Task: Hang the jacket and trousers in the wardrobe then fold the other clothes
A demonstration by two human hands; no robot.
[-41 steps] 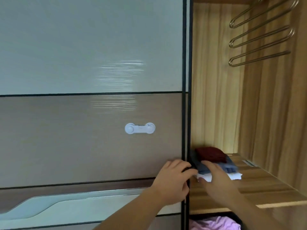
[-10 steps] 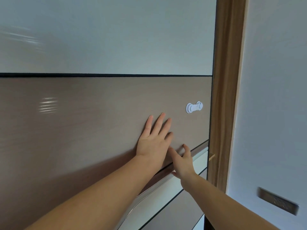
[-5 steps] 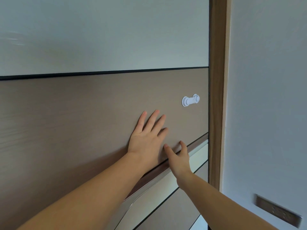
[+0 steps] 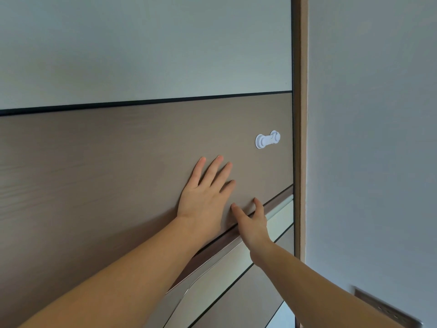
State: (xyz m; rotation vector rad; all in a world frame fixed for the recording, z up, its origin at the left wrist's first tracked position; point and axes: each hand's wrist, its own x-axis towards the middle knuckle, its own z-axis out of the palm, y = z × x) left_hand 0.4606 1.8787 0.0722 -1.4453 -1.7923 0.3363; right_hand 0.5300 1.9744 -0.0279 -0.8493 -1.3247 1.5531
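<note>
Large sliding door panel (image 4: 118, 162) filling the left, pale grey-white above, brown woodgrain below, split by a thin black line. Silvery recessed strip (image 4: 279, 209) slanting across lower down. White plastic latch (image 4: 267, 139) near the door's right edge. Wooden frame post (image 4: 300, 114) alongside, then plain pale wall (image 4: 378, 114) right. Metal wall plate (image 4: 387, 311) bottom right. Soft, even daylight.

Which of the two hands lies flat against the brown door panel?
The left hand: its palm and straight, spread fingers press flat on the brown panel. The right hand sits lower, at the recessed strip.
</note>
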